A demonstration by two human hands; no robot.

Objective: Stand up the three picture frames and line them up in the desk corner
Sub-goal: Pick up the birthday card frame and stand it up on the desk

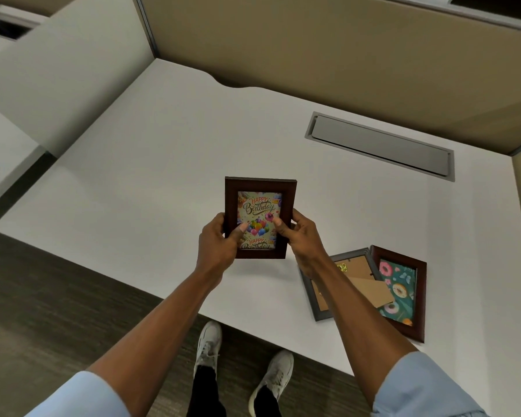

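Above the desk [133, 164], birthday frame [260, 218] between 2 hands, left hand [217, 245], right hand [301, 236]

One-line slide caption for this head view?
Both hands, left and right, hold the birthday frame above the desk; two frames lie flat.

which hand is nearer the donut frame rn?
Right. The right hand grips the birthday frame's right edge, on the side toward the donut frame lying flat near the desk's front edge. The left hand grips the opposite edge, farther away.
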